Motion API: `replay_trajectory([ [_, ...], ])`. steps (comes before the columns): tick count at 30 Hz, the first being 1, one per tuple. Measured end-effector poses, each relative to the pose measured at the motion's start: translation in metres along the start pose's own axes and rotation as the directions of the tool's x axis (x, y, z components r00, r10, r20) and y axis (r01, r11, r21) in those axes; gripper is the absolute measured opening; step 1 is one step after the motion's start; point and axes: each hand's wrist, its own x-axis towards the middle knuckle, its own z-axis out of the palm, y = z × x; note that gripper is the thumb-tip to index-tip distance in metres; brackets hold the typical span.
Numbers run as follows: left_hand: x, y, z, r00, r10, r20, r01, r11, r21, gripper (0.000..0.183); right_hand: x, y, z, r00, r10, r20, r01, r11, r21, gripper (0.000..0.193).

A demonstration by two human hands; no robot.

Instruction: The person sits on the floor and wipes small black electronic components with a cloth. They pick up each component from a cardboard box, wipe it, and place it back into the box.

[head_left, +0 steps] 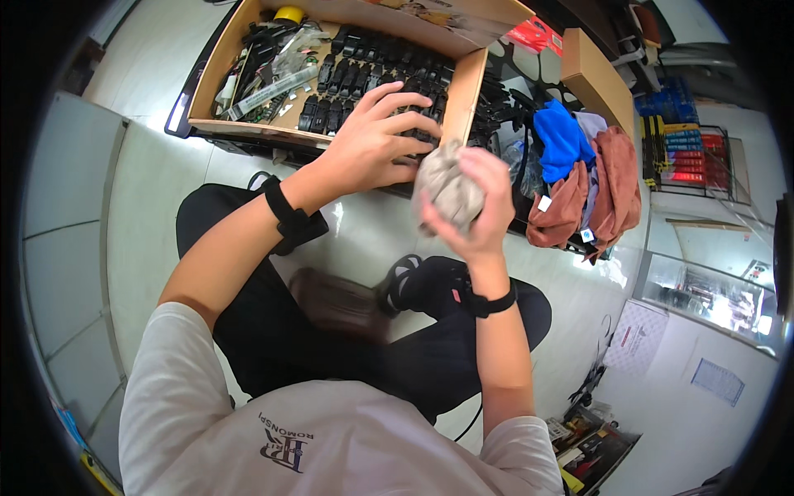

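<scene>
Clearly, right grip (pixel 486 207) clasps crumpled cloth (pixel 447 183); left grip (pixel 374 147) spreads, seemingly empty (palm hidden).

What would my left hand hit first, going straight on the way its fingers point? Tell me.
Probably the cardboard box's right wall, just ahead of your left hand in this view; depth is unclear, so the hand might pass over the rim.

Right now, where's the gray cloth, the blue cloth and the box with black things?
Gray cloth (pixel 450 188), head view: its crumpled middle.
Blue cloth (pixel 562 142), head view: its middle.
Box (pixel 466 93), head view: right wall.
</scene>
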Motion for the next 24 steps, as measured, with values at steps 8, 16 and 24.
replay_trajectory([
  [8, 0.004, -0.005, -0.003, 0.999, -0.012, -0.038, 0.01, 0.998, -0.06, 0.023, 0.004, 0.013, -0.006, 0.993, 0.11, 0.042, -0.092, 0.949, -0.303, 0.069],
  [16, -0.004, 0.0, 0.008, 0.998, -0.037, 0.054, 0.038, 0.999, -0.016, 0.028, 0.0, -0.008, 0.01, 0.978, 0.072, 0.194, -0.049, 0.991, -0.122, 0.07],
  [24, -0.007, -0.008, 0.001, 0.995, -0.079, 0.058, 0.09, 0.973, -0.211, 0.031, -0.004, 0.01, -0.002, 0.971, 0.15, 0.184, -0.116, 0.977, -0.181, 0.07],
])
